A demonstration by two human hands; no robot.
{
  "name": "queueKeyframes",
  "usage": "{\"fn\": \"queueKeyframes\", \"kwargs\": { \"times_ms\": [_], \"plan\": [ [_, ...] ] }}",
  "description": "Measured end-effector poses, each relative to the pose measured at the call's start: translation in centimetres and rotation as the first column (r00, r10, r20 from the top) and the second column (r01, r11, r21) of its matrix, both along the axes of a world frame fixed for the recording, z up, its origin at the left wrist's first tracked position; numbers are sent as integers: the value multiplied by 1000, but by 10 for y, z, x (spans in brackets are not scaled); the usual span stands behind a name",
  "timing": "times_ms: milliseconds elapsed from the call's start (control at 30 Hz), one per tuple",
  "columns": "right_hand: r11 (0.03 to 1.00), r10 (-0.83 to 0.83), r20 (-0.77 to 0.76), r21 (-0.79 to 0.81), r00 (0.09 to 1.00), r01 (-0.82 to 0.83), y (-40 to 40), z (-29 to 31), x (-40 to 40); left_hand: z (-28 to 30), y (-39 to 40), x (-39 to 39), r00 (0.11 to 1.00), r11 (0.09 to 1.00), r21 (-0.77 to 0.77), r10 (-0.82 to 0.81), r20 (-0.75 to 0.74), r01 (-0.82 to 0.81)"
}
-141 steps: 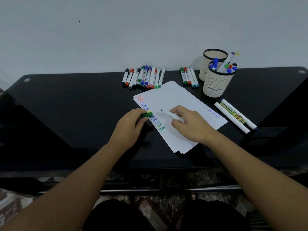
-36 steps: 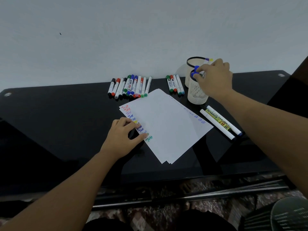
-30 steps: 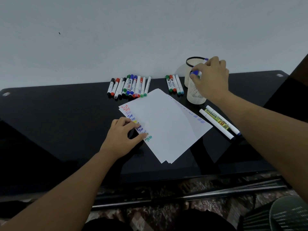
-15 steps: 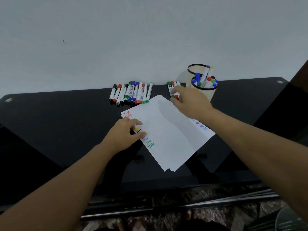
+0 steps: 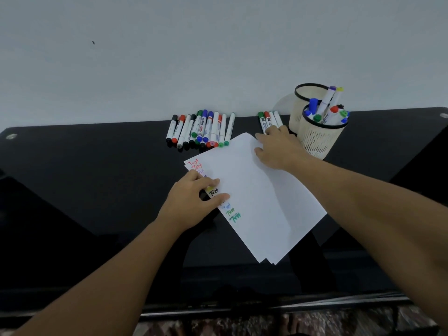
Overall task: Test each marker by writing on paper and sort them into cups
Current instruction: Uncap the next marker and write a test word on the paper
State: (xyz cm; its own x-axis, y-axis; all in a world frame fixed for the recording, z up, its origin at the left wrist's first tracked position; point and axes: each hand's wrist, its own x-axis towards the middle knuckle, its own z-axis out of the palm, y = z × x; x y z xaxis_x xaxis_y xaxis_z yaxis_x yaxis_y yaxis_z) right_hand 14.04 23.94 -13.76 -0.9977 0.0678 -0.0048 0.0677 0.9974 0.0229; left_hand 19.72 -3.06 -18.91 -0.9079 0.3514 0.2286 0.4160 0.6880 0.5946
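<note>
While left hand (image 5: 194,200) presses flat on paper (image 5: 261,197), right hand (image 5: 278,147) fingers touch markers (image 5: 268,120), grip unclear, on black glass table (image 5: 97,178) against white wall (image 5: 169,57).

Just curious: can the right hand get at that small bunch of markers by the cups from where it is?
Probably yes. The right hand already has its fingertips at the near ends of the small bunch of markers, and nothing lies between them; the front cup stands just to the side.
</note>
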Motion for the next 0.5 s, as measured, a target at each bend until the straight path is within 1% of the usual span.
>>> {"fn": "queueKeyframes", "kwargs": {
  "times_ms": [100, 300, 367, 433, 500],
  "plan": [
    [1000, -4, -8, 25, 1000, 4, -2, -3, -4, 0, 0, 0, 1000, 1000, 0, -2, 0, 2],
    [997, -3, -192, -74, 981, -11, 1, -8, -2, 0, 1, 0, 1000, 1000, 6, 3, 23, -3],
    [996, -29, -175, -93, 984, 13, 2, -9, -1, 1, 2, 0, 1000, 1000, 10, 5, 25, -5],
    [996, -62, -107, -69, 992, 55, 1, -10, 0, 1, 2, 0, 1000, 1000, 11, 10, 27, -10],
    [997, -73, -102, -43, 992, 69, 0, -9, 0, 1, 2, 0, 1000, 1000, 4, 12, 27, -12]
  ]
}}
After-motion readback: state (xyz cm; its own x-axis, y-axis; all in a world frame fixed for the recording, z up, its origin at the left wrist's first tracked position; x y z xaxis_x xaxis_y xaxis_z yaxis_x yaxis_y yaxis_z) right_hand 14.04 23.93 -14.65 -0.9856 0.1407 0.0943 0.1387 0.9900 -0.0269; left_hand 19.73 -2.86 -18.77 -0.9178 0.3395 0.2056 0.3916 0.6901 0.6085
